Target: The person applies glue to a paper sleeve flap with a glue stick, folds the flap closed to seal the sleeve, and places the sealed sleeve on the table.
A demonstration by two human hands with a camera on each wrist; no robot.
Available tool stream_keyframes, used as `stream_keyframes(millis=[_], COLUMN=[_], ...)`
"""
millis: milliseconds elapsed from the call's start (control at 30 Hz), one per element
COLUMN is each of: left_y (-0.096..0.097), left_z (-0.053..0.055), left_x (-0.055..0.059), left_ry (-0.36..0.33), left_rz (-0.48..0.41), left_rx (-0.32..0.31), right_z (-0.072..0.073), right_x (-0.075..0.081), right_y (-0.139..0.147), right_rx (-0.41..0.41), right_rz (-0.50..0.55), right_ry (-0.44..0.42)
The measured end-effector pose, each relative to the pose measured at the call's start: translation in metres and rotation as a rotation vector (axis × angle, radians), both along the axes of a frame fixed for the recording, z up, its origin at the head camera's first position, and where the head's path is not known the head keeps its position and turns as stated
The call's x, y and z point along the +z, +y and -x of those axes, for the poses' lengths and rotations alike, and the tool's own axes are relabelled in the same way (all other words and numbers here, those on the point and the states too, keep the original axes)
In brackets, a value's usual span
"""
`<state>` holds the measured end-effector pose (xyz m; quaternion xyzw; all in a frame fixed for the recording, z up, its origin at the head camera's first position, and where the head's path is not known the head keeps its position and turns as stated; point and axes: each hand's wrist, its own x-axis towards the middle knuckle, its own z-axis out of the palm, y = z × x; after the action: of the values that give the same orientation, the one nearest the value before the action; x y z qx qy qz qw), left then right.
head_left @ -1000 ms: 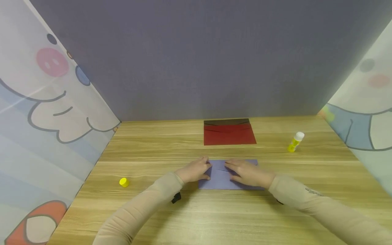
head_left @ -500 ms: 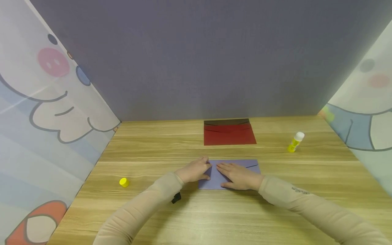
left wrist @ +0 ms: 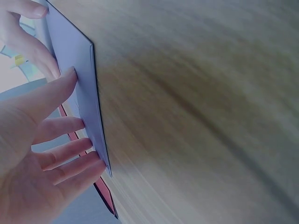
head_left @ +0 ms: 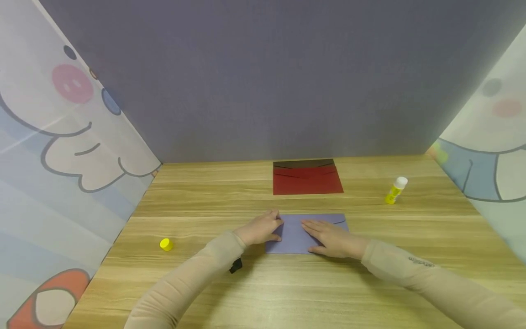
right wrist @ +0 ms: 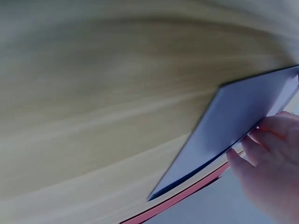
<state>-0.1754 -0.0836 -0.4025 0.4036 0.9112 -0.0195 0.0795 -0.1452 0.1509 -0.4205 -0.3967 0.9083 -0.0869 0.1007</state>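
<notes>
A purple envelope (head_left: 292,240) lies flat on the wooden table, its flap folded down. My left hand (head_left: 263,227) rests on the envelope's left end; in the left wrist view its thumb and fingertips touch the purple paper (left wrist: 77,51), fingers spread and nearly straight. Across the right half lies my right hand (head_left: 332,238), fingers extended and pressing along the flap. From the right wrist view, these fingers (right wrist: 252,149) sit at the flap edge, and the envelope's near right corner shows uncovered. A dark gap of the flap remains visible at the right edge.
Behind the envelope lies a red envelope (head_left: 307,183) overlapping a black one (head_left: 304,163). A glue stick (head_left: 396,191) with a white base stands at the right. Its yellow cap (head_left: 166,245) sits at the left. A grey panel (head_left: 263,82) closes off the table's back.
My right hand slid left across the flap, then back right, and the flap's right part now lies flatter. The left hand has stayed in place.
</notes>
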Motion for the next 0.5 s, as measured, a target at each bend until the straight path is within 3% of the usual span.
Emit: stream_keyframes(millis=[233, 500], left_y=[-0.001, -0.001], left_z=[0.001, 0.001], left_x=[0.0, -0.001], left_ry=[0.013, -0.007], left_rz=[-0.009, -0.006], left_rx=[-0.025, -0.01], right_z=[-0.002, -0.003], right_x=[-0.001, -0.002], right_y=[0.019, 0.035], right_rx=[-0.034, -0.048], right_rz=[0.016, 0.018], right_ry=[0.001, 0.021])
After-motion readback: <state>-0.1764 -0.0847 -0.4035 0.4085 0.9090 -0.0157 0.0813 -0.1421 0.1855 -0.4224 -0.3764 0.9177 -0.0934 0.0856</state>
